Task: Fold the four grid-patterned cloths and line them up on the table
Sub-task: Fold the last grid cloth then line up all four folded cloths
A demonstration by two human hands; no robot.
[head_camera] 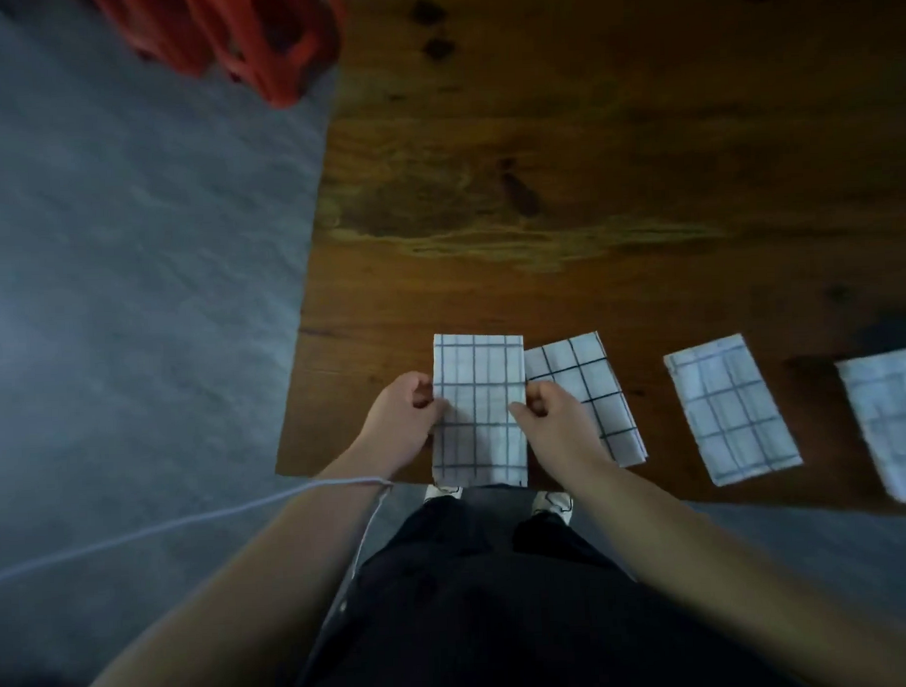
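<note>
A dark brown wooden counter [589, 184] is filling the right and centre of the frame, with a grey floor [129, 252] spreading down the left side. A blurred red plastic object [255, 36] is sitting on the floor at the upper left, beside the counter's far corner.

Four folded white cloths with dark grid lines are lining up along the counter's lower edge. The leftmost cloth [479, 409] is lying lengthwise at lower centre, its near end reaching the counter's edge. The second cloth [591, 384] is sitting just beside it, tilted, with its upper left corner touching the first. The third cloth [730, 410] and the fourth cloth [895, 420] are lying well apart further right, also tilted.

The left hand [402, 422] is pinching the leftmost cloth's left edge, its grip clamped on the fabric. The right hand [556, 422] is pinching the right edge, its grip likewise clamped.

A thin white cord [164, 528] is crossing the left forearm.
</note>
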